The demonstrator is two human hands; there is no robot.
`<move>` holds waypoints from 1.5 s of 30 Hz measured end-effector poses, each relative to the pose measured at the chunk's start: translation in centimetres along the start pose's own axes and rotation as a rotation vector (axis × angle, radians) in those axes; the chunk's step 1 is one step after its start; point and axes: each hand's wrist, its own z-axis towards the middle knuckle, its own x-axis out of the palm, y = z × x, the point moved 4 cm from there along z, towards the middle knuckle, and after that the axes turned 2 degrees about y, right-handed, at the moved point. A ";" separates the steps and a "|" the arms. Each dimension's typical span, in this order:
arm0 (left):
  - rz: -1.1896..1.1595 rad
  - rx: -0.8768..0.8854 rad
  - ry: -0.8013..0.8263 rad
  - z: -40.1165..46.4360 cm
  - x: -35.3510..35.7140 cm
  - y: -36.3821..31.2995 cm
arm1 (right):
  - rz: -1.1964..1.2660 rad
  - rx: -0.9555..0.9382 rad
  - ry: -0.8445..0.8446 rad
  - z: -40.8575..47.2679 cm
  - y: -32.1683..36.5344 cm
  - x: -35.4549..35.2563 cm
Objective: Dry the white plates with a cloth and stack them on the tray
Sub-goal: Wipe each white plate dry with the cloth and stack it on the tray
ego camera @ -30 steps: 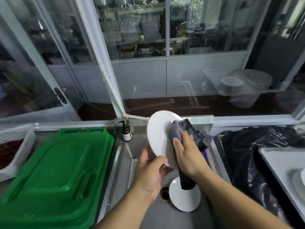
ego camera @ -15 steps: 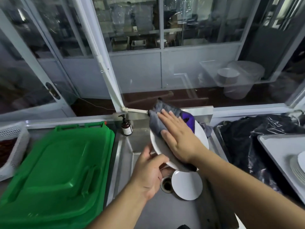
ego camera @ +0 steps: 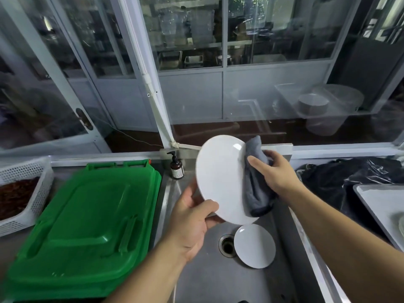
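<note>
A white plate is held tilted above the steel sink. My left hand grips its lower left rim, thumb on the face. My right hand holds a grey cloth wrapped over the plate's right edge, thumb pressing the cloth onto the face. A second white plate lies flat in the sink beside the drain. At the far right a grey tray carries the edge of a stack of plates.
A green plastic lid covers the counter left of the sink. A white mesh basket with dark red contents stands at far left. A brown pump bottle sits at the sink's back corner. Black plastic sheeting lies under the tray.
My right hand slid the cloth from the plate's face over to its right edge. The plate has turned so more of its bare white face shows.
</note>
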 end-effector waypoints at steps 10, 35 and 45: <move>0.356 -0.089 -0.060 0.8 0.8 -2.6 | 0.314 0.187 0.120 -1.1 -1.8 -0.6; 0.379 -0.111 -0.142 2.9 3.1 -2.6 | 0.670 0.386 0.049 -5.5 -5.3 -1.1; 0.460 0.174 -0.328 2.1 4.1 -1.5 | 0.850 0.516 -0.046 -7.6 -2.8 1.4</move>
